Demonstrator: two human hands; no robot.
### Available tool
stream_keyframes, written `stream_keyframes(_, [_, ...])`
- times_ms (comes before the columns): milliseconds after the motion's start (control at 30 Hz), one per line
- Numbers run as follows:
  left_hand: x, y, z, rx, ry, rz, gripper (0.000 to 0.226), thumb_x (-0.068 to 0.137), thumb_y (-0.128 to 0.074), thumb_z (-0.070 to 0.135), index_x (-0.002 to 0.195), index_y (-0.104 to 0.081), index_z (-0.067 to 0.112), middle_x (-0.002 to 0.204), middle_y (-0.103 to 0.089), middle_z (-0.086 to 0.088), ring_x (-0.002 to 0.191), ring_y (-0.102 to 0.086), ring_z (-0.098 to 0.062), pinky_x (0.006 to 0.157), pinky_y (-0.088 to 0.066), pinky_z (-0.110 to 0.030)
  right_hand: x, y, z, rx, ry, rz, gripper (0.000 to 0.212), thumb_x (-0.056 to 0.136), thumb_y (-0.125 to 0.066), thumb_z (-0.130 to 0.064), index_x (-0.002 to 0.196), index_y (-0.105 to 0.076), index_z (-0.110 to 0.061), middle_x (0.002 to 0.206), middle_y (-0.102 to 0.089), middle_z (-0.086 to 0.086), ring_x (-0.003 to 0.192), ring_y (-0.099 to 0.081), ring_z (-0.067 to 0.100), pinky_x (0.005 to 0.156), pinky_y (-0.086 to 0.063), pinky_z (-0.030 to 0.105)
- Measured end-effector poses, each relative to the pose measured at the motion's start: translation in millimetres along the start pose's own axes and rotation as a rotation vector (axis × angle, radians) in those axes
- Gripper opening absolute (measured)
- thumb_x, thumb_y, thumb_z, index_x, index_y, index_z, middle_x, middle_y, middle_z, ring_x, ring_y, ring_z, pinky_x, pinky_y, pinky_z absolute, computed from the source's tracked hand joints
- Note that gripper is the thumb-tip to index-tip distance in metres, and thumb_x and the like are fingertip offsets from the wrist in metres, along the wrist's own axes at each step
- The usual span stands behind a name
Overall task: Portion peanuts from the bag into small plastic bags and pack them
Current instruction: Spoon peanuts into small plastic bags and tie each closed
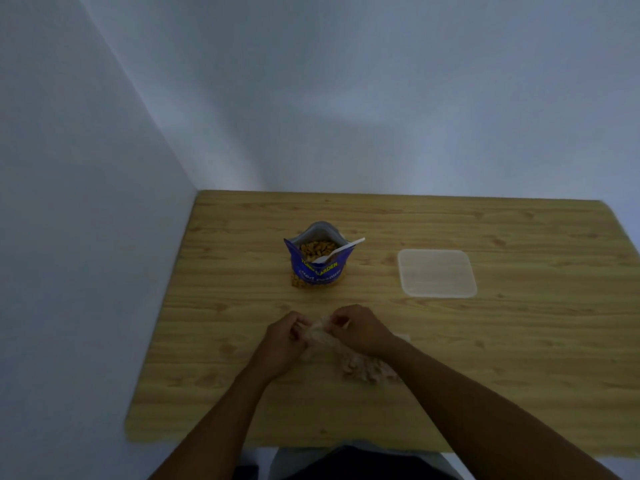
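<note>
The hands cover the small plastic bag's blurred mouth.

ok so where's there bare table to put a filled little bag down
Bare wood runs along the table left of the peanut bag, across the far right beyond the clear lid, and between bag and lid. It is crowded in front, where the left hand and right hand work the small plastic bags.

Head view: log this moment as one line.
stage: closing filled small clear plastic bag | left hand, right hand: pinching bag's neck | blue peanut bag: open, white plastic spoon inside
</note>
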State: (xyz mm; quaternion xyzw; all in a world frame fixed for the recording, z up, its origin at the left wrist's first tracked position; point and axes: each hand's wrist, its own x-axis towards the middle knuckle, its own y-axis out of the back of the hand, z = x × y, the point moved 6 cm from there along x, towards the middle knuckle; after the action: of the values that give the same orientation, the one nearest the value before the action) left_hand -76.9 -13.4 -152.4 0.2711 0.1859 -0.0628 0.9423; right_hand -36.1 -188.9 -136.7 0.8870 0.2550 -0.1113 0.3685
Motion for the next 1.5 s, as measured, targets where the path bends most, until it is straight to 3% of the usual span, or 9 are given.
stream_keyframes(67, [1, 5, 10, -0.027, -0.007, 0.000, 0.027, 0.078, -0.077, 0.005, 0.100, -0.067, 0.017, 0.077, -0.061, -0.003, 0.065, -0.053, -0.005, 0.059, -0.044, -0.013, 2, 12, -3, 0.043, -0.016, 0.003, 0.014, 0.089, -0.073, -0.024, 0.091, -0.079, -0.011, 0.087, -0.077, 0.003, 0.063, -0.058, -0.006, 0.064, -0.043, 0.006])
stream_keyframes(200, [3, 10, 26, 0.023, -0.040, 0.056, 0.033, 0.071, -0.082, 0.012, 0.096, -0.064, 0.023, 0.083, -0.057, 0.005, 0.074, -0.054, -0.010, 0.066, -0.046, -0.019, 2, 30, 0, 0.154, -0.084, -0.035, 0.010, 0.085, -0.078, -0.023, 0.085, -0.081, -0.013, 0.077, -0.077, 0.003, 0.065, -0.070, 0.015, 0.063, -0.058, 0.028])
stream_keyframes(333, [0, 18, 46, 0.195, -0.161, 0.305, 0.021, 0.070, -0.078, 0.034, 0.085, -0.064, 0.031, 0.084, -0.057, 0.012, 0.078, -0.056, -0.007, 0.071, -0.045, -0.028, -2, 49, -3, 0.153, -0.081, 0.052, 0.014, 0.081, -0.082, -0.030, 0.078, -0.081, -0.017, 0.072, -0.077, 0.000, 0.069, -0.073, 0.019, 0.062, -0.058, 0.028])
stream_keyframes(400, [-2, 11, 60, 0.124, -0.199, 0.265, 0.005, 0.083, -0.074, 0.028, 0.082, -0.071, 0.024, 0.078, -0.064, 0.010, 0.071, -0.058, -0.003, 0.067, -0.045, -0.024, -3, 55, -5, 0.157, -0.064, 0.072, 0.017, 0.080, -0.083, -0.033, 0.077, -0.081, -0.016, 0.071, -0.076, 0.000, 0.064, -0.069, 0.014, 0.059, -0.055, 0.025])
stream_keyframes(533, [-3, -4, 71, -0.161, -0.118, 0.172, 0.027, 0.095, -0.064, 0.031, 0.074, -0.077, 0.018, 0.065, -0.071, 0.003, 0.063, -0.066, -0.007, 0.062, -0.051, -0.028, -9, 62, -15, 0.119, -0.003, 0.101, 0.013, 0.081, -0.081, -0.029, 0.077, -0.081, -0.016, 0.067, -0.073, -0.005, 0.055, -0.061, -0.003, 0.055, -0.048, 0.015])
stream_keyframes(733, [-5, -12, 86, -0.526, 0.047, 0.052, 0.021, 0.094, -0.065, 0.023, 0.085, -0.079, 0.010, 0.078, -0.077, -0.012, 0.075, -0.073, -0.027, 0.072, -0.062, -0.037, -14, 72, -25, -0.009, 0.087, 0.145, 0.011, 0.076, -0.083, -0.027, 0.076, -0.080, -0.017, 0.070, -0.072, -0.005, 0.059, -0.056, -0.002, 0.058, -0.039, 0.012])
stream_keyframes(1033, [3, -13, 99, -0.507, 0.005, -0.010, 0.024, 0.099, -0.056, 0.014, 0.092, -0.075, 0.001, 0.082, -0.075, -0.018, 0.076, -0.074, -0.032, 0.073, -0.062, -0.041, -19, 83, -29, 0.073, 0.134, 0.147, 0.008, 0.084, -0.074, -0.015, 0.078, -0.079, -0.016, 0.065, -0.067, -0.011, 0.052, -0.058, -0.004, 0.055, -0.041, 0.010])
stream_keyframes(1200, [4, -10, 100, -0.496, 0.004, 0.040, 0.023, 0.098, -0.056, 0.010, 0.091, -0.074, -0.003, 0.079, -0.075, -0.020, 0.075, -0.073, -0.035, 0.071, -0.062, -0.041, -20, 83, -26, 0.176, 0.103, 0.146, 0.006, 0.084, -0.076, -0.015, 0.079, -0.079, -0.018, 0.064, -0.069, -0.009, 0.050, -0.061, 0.008, 0.049, -0.051, 0.020])
stream_keyframes(1500, [6, -12, 99, -0.568, 0.047, 0.041, 0.024, 0.098, -0.059, 0.017, 0.093, -0.075, 0.000, 0.083, -0.075, -0.018, 0.076, -0.074, -0.029, 0.072, -0.062, -0.039, -14, 88, -37, -0.063, 0.180, 0.175, 0.007, 0.079, -0.074, -0.022, 0.077, -0.080, -0.020, 0.073, -0.075, -0.002, 0.071, -0.066, 0.009, 0.061, -0.045, 0.014])
